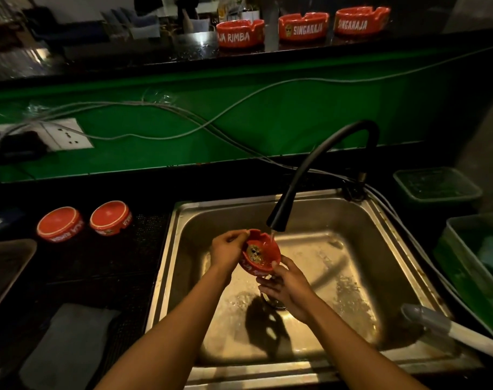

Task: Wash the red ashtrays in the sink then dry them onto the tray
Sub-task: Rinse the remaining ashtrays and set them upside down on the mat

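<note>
A red ashtray point(260, 254) is held tilted over the steel sink point(402, 266), under water running from the black faucet point(324, 170). My left hand point(227, 250) grips its left rim. My right hand point(286, 287) holds it from below on the right, thumb on the rim. Two red ashtrays point(60, 223) point(111, 217) lie upside down on the dark mat left of the sink. Three more red ashtrays point(240, 33) point(303, 25) point(362, 20) stand upright on the high counter behind. A dark tray's corner point(6, 271) shows at the far left.
A grey cloth point(68, 347) lies at the front left. Cables point(183, 119) run across the green wall by a socket point(68, 133). Green bins point(436, 185) point(476, 266) stand right of the sink. A grey-and-white handle point(447, 327) rests on the sink's right edge.
</note>
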